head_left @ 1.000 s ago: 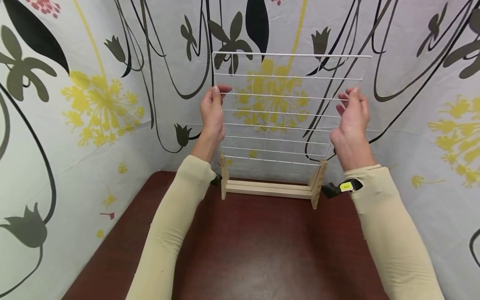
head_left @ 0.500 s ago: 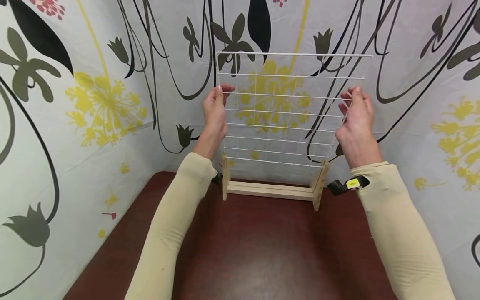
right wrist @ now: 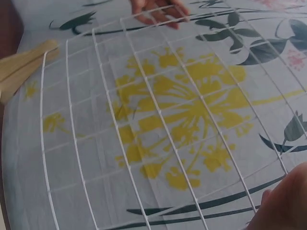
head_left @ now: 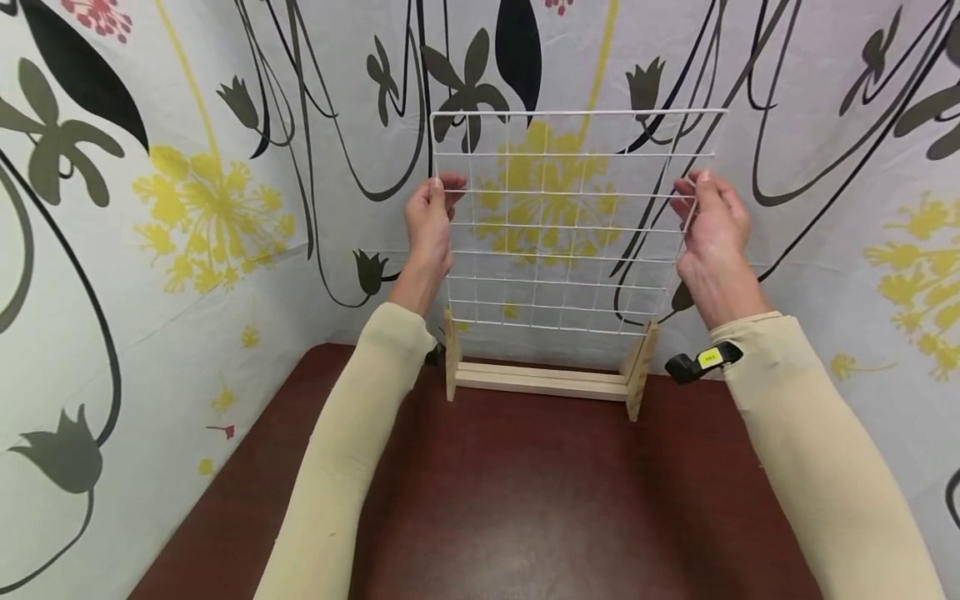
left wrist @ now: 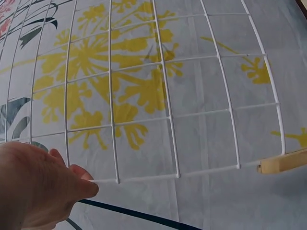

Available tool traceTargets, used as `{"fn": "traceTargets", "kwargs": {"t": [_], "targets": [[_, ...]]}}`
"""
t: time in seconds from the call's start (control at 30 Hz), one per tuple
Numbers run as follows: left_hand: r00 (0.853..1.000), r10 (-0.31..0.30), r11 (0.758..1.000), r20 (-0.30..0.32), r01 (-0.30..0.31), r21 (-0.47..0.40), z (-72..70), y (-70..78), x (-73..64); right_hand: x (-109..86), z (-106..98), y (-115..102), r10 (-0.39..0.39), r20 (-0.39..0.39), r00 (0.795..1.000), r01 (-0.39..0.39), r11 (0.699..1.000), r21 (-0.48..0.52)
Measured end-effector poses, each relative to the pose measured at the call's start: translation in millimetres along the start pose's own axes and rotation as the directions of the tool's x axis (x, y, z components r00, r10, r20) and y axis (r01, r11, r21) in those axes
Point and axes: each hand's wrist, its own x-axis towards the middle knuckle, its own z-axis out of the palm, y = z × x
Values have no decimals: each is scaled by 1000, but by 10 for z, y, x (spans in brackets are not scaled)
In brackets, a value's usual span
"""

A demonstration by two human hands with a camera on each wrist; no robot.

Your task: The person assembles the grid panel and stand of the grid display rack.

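A white wire grid panel [head_left: 577, 112] stands upright in the head view, its bottom edge between the end pieces of a pale wooden stand [head_left: 540, 382]. My left hand [head_left: 429, 229] pinches the panel's left side wire, thumb in front and fingers behind. In the left wrist view that hand [left wrist: 38, 184] is at the edge wire, near a wooden end piece [left wrist: 283, 163]. On the opposite side my right hand [head_left: 714, 233] holds the right side wire with thumb and fingers. Only part of the right hand [right wrist: 285, 201] shows in the right wrist view.
The stand sits towards the back of a dark red-brown table [head_left: 555, 492]. Close behind the panel hangs a white patterned cloth [head_left: 360, 158], which also runs along the left and right sides. A black wrist camera [head_left: 701, 362] sticks out from the right sleeve.
The panel's upper right corner has shifted left and its top left corner has dropped slightly. My right hand has moved a little to the right. The stand stays in place.
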Motion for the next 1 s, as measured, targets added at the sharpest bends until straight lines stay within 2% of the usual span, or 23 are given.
{"fn": "traceTargets", "kwargs": {"t": [0.2, 0.33, 0.53, 0.87, 1.0], "targets": [[1000, -3, 1000, 19, 3, -2, -23, -60, 6, 14, -97, 47, -28, 19, 999, 28, 1000, -2], [1000, -10, 1000, 17, 10, -9, -53, -121, 5, 20, -164, 101, -35, 15, 999, 36, 998, -47], [1000, -12, 999, 26, 12, -32, -88, -193, 12, 45, -235, 107, -49, 54, 997, 52, 997, -62], [998, -51, 999, 20, 51, -18, -180, -299, -1, 32, -348, 168, -60, 74, 995, 72, 983, -169], [998, -62, 998, 15, 61, 30, -216, -326, -7, 30, -372, 191, -91, 79, 993, 105, 975, -194]]}}
